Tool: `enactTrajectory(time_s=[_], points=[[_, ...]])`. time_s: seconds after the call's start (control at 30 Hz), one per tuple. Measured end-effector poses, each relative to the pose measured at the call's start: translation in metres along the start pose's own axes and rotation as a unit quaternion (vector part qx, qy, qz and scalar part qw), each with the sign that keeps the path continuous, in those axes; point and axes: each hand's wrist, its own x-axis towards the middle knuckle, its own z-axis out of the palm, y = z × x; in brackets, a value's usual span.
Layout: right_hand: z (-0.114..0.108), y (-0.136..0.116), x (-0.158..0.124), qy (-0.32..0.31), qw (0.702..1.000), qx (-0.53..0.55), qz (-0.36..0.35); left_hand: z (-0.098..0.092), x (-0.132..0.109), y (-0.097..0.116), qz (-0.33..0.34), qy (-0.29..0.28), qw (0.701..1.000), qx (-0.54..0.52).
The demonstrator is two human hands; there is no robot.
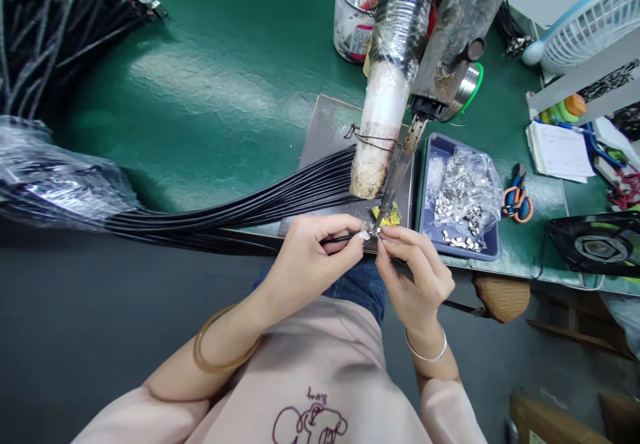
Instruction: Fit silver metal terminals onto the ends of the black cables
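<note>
My left hand (325, 251) is closed, pinching the end of a black cable (337, 238) between thumb and fingers. Facing it, my right hand (417, 267) pinches a tiny silvery metal piece (379, 232) close to the cable end; its exact kind is too small to make out. Just above the fingertips, a mounted soldering iron (400, 167) points down toward them. A yellow scrap (390, 215) lies on the grey board (325, 127) behind my hands. A bundle of black cables (240, 211) runs in from the left and ends under the duct.
A foil-wrapped duct (385, 97) hangs over the board. To the right are a blue tray (487, 254) of small metal shells, orange-handled cutters (518, 201) and a black fan (600, 244). A solder spool (465, 91) and a clear tub (345, 31) stand behind.
</note>
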Motion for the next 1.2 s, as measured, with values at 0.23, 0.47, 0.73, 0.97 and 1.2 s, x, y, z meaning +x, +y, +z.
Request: enactTrajectory(time_s=[0.23,0.47,0.73,0.97,1.2], points=[[-0.0024,-0.0033,0.0006,-0.002,1.000,-0.004,0.002,-0.0014,0.0009,-0.0002,-0.010,-0.005,1.000,-0.011],[-0.0032,-0.0030,0.0006,-0.006,1.000,0.006,0.005,-0.0025,0.0040,0.0017,-0.012,-0.008,0.999,-0.029],[-0.0033,-0.0014,0.0011,-0.023,1.000,-0.003,0.002,-0.0034,0.0029,-0.0047,-0.027,-0.023,0.999,-0.014],[-0.0043,-0.0013,0.0017,-0.018,1.000,-0.008,0.000,-0.0036,0.0049,0.0019,-0.009,-0.026,1.000,-0.001],[-0.0062,-0.0034,0.0038,-0.011,1.000,-0.011,-0.005,-0.0051,0.0033,0.0025,-0.012,-0.029,1.000,0.003]])
